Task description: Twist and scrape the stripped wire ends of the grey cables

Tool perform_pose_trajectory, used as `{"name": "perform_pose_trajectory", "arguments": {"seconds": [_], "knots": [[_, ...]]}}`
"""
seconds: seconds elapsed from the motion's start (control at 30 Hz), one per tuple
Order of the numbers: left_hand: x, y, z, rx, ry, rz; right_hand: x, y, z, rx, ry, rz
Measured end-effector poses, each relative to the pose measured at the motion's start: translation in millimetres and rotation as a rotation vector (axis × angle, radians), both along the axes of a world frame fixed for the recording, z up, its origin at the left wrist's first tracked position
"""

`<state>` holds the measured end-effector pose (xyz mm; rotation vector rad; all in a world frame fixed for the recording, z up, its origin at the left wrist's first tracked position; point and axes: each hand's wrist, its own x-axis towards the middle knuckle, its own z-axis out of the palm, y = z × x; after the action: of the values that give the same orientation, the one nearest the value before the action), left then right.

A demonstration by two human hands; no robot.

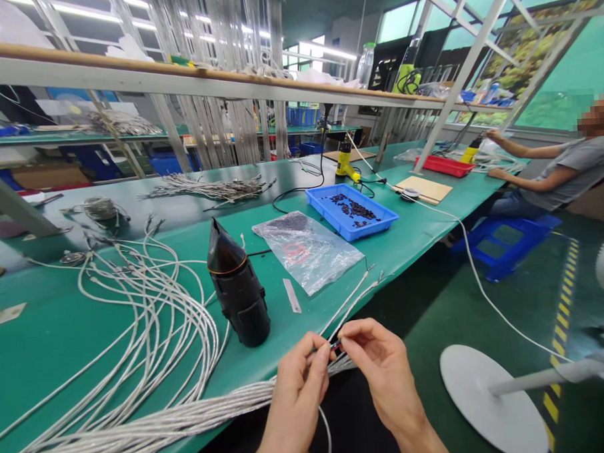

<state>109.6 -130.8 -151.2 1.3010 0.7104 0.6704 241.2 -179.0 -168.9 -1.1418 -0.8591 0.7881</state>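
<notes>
At the table's front edge my left hand (299, 390) pinches the end of a white cable between thumb and fingers. Thin dark and reddish wires (336, 346) show between the two hands. My right hand (381, 370) is closed in a pinch on these wires; whether a small black piece is also there is too small to tell. Below my left hand hangs a loop of white cable (328, 436). A bundle of white cables (214, 409) runs along the edge, passing behind my hands. Two cable ends (352, 298) with bare wires stick out beyond them.
A black cylinder with a pointed top (241, 299) stands left of a plastic bag (318, 256) and a small ruler-like strip (292, 296). Behind are a blue tray (352, 232) of small black pieces and a yellow heat gun (346, 163). A co-worker (555, 175) sits at right.
</notes>
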Motion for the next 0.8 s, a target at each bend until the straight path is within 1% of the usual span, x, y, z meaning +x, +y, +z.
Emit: {"name": "perform_pose_trajectory", "arguments": {"seconds": [0.1,0.23,0.4,0.57,0.8], "knots": [[1,1,0.1,0.004,0.031,0.014,0,1,1.9,0.000,0.111,0.055],[0,1,2.3,0.085,0.103,0.050,1,2,4.3,-0.016,0.297,0.180],[-1,1,2.2,0.126,0.116,0.061,4,4,4.0,-0.012,0.440,0.315],[-2,2,1.8,0.125,0.118,0.052,6,8,1.2,0.013,0.469,0.359],[-3,4,5.3,0.144,0.123,0.024,9,12,-11.8,0.063,0.468,0.404]]}}
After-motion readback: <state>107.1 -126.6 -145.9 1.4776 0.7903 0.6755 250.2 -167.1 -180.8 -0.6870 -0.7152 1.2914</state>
